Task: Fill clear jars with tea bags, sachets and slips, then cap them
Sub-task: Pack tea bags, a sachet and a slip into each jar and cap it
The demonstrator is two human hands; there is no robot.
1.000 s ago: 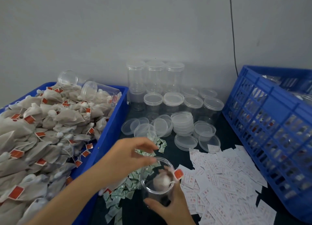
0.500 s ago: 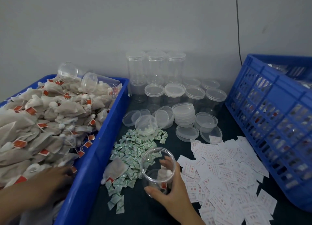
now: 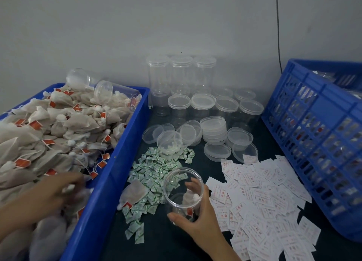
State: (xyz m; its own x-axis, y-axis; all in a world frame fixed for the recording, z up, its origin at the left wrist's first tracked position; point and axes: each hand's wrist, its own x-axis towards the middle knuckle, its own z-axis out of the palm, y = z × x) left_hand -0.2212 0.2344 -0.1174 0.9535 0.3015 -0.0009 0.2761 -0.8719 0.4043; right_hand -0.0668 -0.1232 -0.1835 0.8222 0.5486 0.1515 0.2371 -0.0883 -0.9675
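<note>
My right hand (image 3: 197, 219) grips an open clear jar (image 3: 183, 184) standing on the dark table; one tea bag with a red tag lies inside it. My left hand (image 3: 52, 192) is down in the blue bin (image 3: 109, 182) on the pile of tea bags (image 3: 49, 135), blurred, with something white at its fingertips; its hold is unclear. Green-and-white sachets (image 3: 154, 172) lie heaped left of the jar, with one loose tea bag (image 3: 135, 192) on them. White paper slips (image 3: 264, 198) are spread to the jar's right.
Capped and uncapped empty jars (image 3: 203, 102) stand against the wall, with loose clear lids (image 3: 213, 131) in front. A small open jar (image 3: 170, 145) sits among the sachets. Two jars lie on the tea bags at the bin's back. A blue slatted crate (image 3: 317, 143) stands right.
My left hand left the jar's mouth, where it dropped a tea bag, and went down into the blue bin, then slid right over the tea bags. The right hand keeps holding the jar.
</note>
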